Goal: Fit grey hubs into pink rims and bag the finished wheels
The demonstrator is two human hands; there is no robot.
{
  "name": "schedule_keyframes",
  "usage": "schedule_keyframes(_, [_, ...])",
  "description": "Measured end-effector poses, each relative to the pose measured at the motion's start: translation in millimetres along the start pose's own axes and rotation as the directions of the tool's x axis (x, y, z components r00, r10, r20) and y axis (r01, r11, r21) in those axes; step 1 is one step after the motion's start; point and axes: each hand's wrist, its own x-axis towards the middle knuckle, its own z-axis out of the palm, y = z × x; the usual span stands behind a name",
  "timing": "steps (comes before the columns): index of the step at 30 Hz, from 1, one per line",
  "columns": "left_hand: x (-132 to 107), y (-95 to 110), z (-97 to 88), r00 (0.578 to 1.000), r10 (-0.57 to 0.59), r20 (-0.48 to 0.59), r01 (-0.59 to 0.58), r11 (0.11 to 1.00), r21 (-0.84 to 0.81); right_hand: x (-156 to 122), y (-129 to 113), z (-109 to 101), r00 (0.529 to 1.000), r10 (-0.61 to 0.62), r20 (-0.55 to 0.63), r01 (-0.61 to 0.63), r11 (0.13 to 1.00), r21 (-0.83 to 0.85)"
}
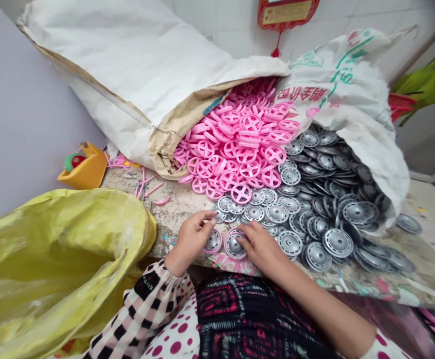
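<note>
Near the table's front edge, my right hand (260, 244) has its fingers curled over a silver disc with a pink rim (234, 245), pressing it against the tabletop. Just left of it lies a second pink-rimmed silver disc (213, 242), partly covered by my left hand (192, 238). The thumb and forefinger of that hand are apart, reaching toward the edge of the silver disc pile (277, 213); nothing shows between them. Pink spoked rings (241, 193) are heaped behind both hands.
A large white sack (127, 65) spills the pink rings. Another white sack (378, 149) at right spills silver discs. An open yellow bag (142, 219) stands at left. A tape dispenser (86, 167) and pink scraps (153, 189) lie on the worn table (180, 199).
</note>
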Motion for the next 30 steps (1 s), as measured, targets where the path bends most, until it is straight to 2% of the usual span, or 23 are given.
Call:
schedule_keyframes(2, [-2.9,-4.2,-1.3,0.998,0.062,0.005,-0.062,0.993,0.099,1.9,-3.4,-3.7,1.000,-0.011,-0.022,0.008,0.990,-0.141])
schedule_keyframes(6, [-3.5,-4.7,-0.7,0.987,0.163,0.010,-0.161,0.961,0.225,21.7,-1.2,-18.7,0.989,-0.069,-0.131,0.033,0.967,-0.254])
schedule_keyframes(10, [1.9,1.5,3.0,0.979,0.204,0.030,-0.204,0.936,0.288,52.4,1.0,-25.6,0.972,-0.110,-0.206,0.013,0.907,-0.421])
schedule_keyframes(13, [4.2,4.3,5.2,0.973,0.228,0.027,-0.226,0.938,0.264,68.8,1.1,-23.4,0.969,-0.114,-0.219,-0.013,0.862,-0.506])
schedule_keyframes(17, [4.9,4.9,5.0,0.984,0.173,-0.033,-0.169,0.980,0.104,72.4,2.0,-24.6,0.968,-0.151,-0.200,0.025,0.851,-0.524])
schedule_keyframes(20, [6.7,10.8,4.7,0.998,-0.021,-0.061,0.010,0.986,-0.166,62.9,-3.8,-28.2,0.935,-0.282,-0.215,0.140,0.850,-0.507])
schedule_keyframes(21, [7.7,14.2,4.5,0.994,-0.107,-0.030,0.093,0.948,-0.305,58.9,-7.4,-28.5,0.911,-0.357,-0.206,0.216,0.839,-0.499])
schedule_keyframes(23, [9.9,21.1,3.4,0.964,-0.250,0.087,0.255,0.789,-0.559,52.2,-14.8,-26.8,0.844,-0.510,-0.164,0.384,0.790,-0.477])
schedule_keyframes(25, [11.7,25.3,0.6,0.932,-0.326,0.159,0.339,0.627,-0.701,49.4,-18.9,-23.1,0.794,-0.587,-0.157,0.482,0.766,-0.425])
schedule_keyframes(27, [12.6,24.8,-3.9,0.917,-0.379,0.129,0.335,0.551,-0.764,51.1,-17.5,-19.4,0.806,-0.553,-0.212,0.463,0.811,-0.357])
schedule_keyframes(30, [11.8,17.5,-11.8,0.908,-0.416,0.058,0.292,0.525,-0.800,57.5,-8.7,-15.7,0.883,-0.412,-0.225,0.321,0.880,-0.349])
